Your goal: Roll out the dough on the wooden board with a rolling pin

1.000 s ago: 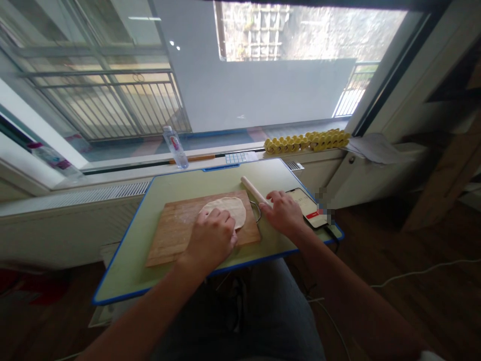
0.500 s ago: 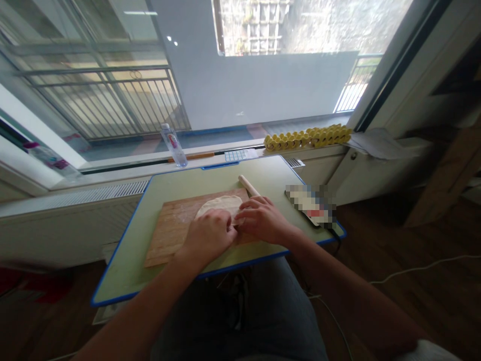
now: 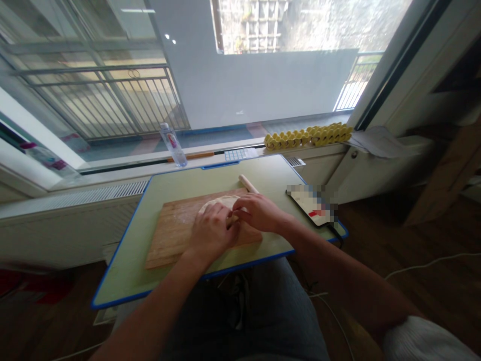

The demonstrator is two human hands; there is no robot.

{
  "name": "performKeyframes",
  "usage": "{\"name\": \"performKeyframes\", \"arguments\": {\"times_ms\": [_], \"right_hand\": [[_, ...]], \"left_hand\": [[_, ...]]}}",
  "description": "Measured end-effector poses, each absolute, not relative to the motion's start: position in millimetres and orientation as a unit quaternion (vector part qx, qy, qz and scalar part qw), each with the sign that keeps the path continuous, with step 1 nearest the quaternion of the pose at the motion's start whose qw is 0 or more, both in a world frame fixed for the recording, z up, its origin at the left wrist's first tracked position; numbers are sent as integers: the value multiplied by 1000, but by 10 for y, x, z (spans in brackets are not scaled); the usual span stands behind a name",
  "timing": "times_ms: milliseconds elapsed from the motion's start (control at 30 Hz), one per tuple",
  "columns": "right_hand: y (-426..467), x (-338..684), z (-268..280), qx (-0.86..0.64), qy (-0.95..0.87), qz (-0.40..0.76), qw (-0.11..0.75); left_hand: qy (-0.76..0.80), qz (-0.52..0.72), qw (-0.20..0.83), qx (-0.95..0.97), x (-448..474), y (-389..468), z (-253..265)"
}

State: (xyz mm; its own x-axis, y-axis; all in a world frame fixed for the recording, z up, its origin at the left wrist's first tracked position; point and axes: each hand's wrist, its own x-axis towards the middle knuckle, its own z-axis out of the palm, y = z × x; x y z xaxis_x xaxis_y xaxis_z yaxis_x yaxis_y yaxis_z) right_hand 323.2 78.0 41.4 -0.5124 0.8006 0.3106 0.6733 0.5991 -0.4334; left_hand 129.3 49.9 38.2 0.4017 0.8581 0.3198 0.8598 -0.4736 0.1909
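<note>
A flat round sheet of dough (image 3: 221,200) lies on the wooden cutting board (image 3: 169,235), its near part covered by my hands. My left hand (image 3: 212,225) rests over the left and near side of the dough, its fingers curled at the edge. From the right, my right hand (image 3: 257,210) pinches the dough's near edge, with fingertips meeting those of the left. Just beyond the right hand lies a rolling pin (image 3: 247,183), its near end hidden behind that hand. White flour dusts the board's left part.
The board sits on a small green table (image 3: 131,255) with a blue rim. At its right edge lies a phone-like flat object (image 3: 311,208), partly blurred out, with a dark strap. On the sill stand a plastic bottle (image 3: 173,145) and yellow egg-tray-like strips (image 3: 308,137).
My left hand has moved slightly up over the dough, covering more of it. My right hand has drawn its fingers together at the dough's edge, uncovering the board's right corner.
</note>
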Motion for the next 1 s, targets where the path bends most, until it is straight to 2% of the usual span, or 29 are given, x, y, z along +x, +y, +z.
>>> {"name": "performKeyframes", "arguments": {"times_ms": [100, 433, 733, 1000], "right_hand": [[761, 3290, 397, -424, -859, 133, 254], [831, 3345, 241, -442, -859, 69, 247], [896, 3344, 342, -439, -855, 120, 248], [951, 3269, 163, -389, -873, 68, 288]], "left_hand": [[-520, -187, 10, -833, 1322, 502, 332], [-541, -253, -65, -799, 1231, 577, 329], [-526, -184, 35, -829, 1275, 533, 309], [-554, -215, -13, -804, 1226, 581, 337]]}}
